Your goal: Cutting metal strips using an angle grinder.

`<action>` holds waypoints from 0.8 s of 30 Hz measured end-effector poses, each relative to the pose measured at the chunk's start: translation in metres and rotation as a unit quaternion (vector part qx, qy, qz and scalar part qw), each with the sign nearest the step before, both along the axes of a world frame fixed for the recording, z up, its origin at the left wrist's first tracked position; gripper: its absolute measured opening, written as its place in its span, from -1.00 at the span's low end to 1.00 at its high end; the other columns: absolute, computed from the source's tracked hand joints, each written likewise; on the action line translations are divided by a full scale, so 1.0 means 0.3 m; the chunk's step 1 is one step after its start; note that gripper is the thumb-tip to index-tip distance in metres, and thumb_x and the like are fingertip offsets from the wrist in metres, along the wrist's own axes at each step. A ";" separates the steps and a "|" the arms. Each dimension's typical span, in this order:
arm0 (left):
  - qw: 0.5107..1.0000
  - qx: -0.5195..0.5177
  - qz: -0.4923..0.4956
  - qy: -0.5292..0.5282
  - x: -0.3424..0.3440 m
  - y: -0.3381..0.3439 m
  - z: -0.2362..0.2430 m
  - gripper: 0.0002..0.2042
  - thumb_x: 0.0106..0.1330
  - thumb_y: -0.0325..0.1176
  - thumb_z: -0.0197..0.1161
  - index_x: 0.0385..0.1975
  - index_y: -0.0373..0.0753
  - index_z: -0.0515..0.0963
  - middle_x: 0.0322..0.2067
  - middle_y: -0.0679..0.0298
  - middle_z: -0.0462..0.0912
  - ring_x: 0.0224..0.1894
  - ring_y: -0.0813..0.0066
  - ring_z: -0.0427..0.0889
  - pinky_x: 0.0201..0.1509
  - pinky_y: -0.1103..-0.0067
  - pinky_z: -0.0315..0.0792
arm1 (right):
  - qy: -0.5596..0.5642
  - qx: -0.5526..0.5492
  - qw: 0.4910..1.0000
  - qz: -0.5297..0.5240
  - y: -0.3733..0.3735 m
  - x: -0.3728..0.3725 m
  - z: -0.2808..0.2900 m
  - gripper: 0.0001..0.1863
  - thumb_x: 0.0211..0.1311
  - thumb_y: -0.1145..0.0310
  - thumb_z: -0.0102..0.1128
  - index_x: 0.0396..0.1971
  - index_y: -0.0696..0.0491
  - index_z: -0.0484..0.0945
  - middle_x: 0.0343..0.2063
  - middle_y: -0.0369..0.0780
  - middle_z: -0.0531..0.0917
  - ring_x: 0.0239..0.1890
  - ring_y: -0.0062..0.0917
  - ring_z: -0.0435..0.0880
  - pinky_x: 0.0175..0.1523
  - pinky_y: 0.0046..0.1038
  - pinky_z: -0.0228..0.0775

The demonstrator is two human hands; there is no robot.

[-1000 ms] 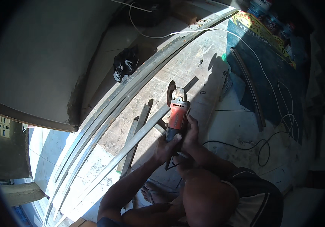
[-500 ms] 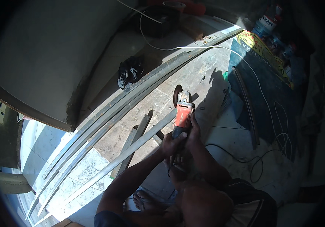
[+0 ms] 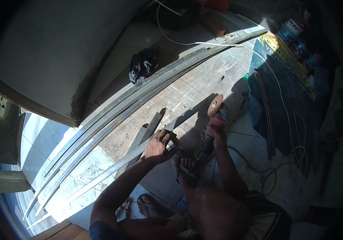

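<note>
My right hand (image 3: pixel 218 136) grips a red and black angle grinder (image 3: pixel 219 118) around its body, with the cutting disc (image 3: pixel 215 104) facing up and toward the left. My left hand (image 3: pixel 159 146) is closed over a long light metal bar (image 3: pixel 107 174) lying diagonally on the floor. Two shorter bars (image 3: pixel 153 125) lie crossed under it, just left of that hand. My bare knee (image 3: pixel 215 208) and sandalled feet (image 3: pixel 147 206) are below the hands.
Several long metal bars (image 3: pixel 115 116) run diagonally along the left. A black plastic bag (image 3: pixel 143 64) lies beyond them. A white cable (image 3: pixel 197 43) and a black cable (image 3: pixel 259 171) cross the floor. A dark sheet (image 3: pixel 275 108), a thin strip (image 3: pixel 266 120) and plastic containers (image 3: pixel 293 28) are at right.
My left hand has left the grinder and moved left onto the bar. My right hand has moved the grinder to the right and turned it, showing the disc's face.
</note>
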State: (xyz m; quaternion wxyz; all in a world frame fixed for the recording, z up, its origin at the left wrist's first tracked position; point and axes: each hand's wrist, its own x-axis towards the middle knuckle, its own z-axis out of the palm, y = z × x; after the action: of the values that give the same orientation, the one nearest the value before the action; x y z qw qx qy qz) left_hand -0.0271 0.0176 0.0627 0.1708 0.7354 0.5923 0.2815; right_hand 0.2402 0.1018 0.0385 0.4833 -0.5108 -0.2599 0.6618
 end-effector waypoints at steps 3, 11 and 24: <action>0.999 0.018 0.034 0.011 -0.288 -0.044 -0.030 -0.41 0.08 0.13 0.49 -0.10 -0.28 0.62 -0.16 0.04 0.66 -0.02 0.03 0.63 -0.01 0.20 0.54 | -0.018 -0.005 1.000 0.004 -0.002 0.085 0.004 -0.65 0.12 0.37 0.36 -0.13 0.12 0.48 -0.37 -0.15 0.66 -0.40 -0.35 0.71 -0.26 -0.31 0.63; 0.802 -0.561 0.045 -0.201 -0.510 -0.162 -0.173 -0.64 0.18 -0.07 0.55 -0.38 -0.29 0.69 -0.58 0.30 0.68 -0.50 0.55 0.70 -0.39 0.55 0.57 | -0.018 0.038 0.996 0.076 0.004 0.229 0.048 -0.55 -0.05 0.52 0.38 -0.09 0.17 0.48 -0.38 -0.15 0.67 -0.39 -0.39 0.72 -0.28 -0.38 0.61; 0.970 -0.084 0.200 0.108 -0.297 -0.339 -0.184 -0.72 0.21 -0.14 0.45 -0.28 -0.22 0.68 -0.36 0.12 0.71 -0.34 0.05 0.71 -0.29 0.29 0.55 | -0.165 -0.004 0.934 0.317 0.127 0.338 0.137 -0.58 -0.11 0.56 0.44 -0.18 0.13 0.51 -0.39 -0.26 0.61 -0.46 -0.63 0.60 -0.41 -0.53 0.43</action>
State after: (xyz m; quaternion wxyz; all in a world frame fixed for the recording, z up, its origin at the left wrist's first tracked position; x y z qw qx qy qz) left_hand -0.1162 -0.0840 0.0075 0.1071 0.6112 0.7638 0.1779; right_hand 0.3417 0.1399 0.0796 0.1965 -0.5057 -0.4817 0.6882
